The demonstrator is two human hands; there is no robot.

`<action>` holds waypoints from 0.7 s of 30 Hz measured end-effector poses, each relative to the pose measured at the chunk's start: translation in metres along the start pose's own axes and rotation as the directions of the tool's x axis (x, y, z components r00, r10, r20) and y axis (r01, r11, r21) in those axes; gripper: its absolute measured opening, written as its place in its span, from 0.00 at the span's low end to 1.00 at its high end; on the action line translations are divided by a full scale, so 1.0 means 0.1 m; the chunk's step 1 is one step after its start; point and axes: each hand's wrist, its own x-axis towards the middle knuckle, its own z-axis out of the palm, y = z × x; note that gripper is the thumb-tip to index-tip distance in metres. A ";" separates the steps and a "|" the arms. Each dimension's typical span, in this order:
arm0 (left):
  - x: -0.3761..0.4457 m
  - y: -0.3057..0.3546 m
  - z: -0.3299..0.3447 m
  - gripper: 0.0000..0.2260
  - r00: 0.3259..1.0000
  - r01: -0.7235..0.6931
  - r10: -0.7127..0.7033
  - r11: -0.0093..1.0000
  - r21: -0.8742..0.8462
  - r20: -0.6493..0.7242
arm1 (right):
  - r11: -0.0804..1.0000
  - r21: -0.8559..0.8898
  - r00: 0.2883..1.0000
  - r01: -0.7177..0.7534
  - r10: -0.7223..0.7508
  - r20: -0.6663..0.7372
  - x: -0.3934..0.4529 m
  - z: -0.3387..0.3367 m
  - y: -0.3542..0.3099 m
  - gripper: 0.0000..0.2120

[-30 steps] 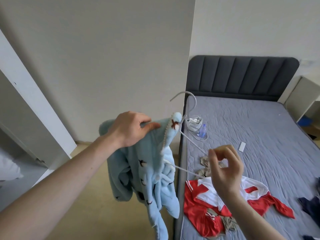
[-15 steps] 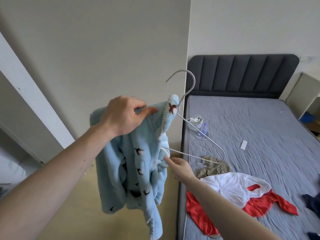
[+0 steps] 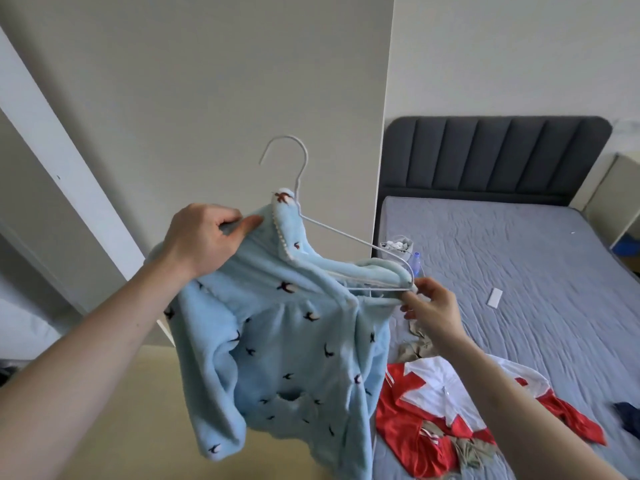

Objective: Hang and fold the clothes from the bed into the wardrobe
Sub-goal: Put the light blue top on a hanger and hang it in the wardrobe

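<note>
We hold a pale blue fleece top up on a white wire hanger, beside the bed.

The grey bed (image 3: 512,289) carries a red-and-white garment (image 3: 415,403) near its edge. The fleece top (image 3: 287,341) hangs in the air, with the hanger (image 3: 332,233) partly threaded inside. Our left hand (image 3: 204,240) has its grip clamped on the collar; our right hand (image 3: 433,306) pinches the hanger's end.

pale blue bird-print top (image 3: 287,341)
</note>
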 end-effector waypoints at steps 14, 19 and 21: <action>-0.05 0.19 0.13 0.24 0.984 -0.171 0.174 0.982 0.075 -0.028 | 0.712 0.592 0.920 -0.377 0.216 0.326 0.27 -0.41 -0.53 0.14; -0.20 0.22 0.36 0.24 0.985 -0.164 0.156 0.980 0.115 0.071 | 0.863 0.430 0.961 -0.264 0.198 0.193 0.41 -0.43 -0.62 0.11; -0.25 0.24 0.45 0.24 0.987 -0.131 0.117 0.983 0.126 0.113 | 0.922 0.330 0.975 -0.200 0.156 0.156 0.45 -0.40 -0.65 0.08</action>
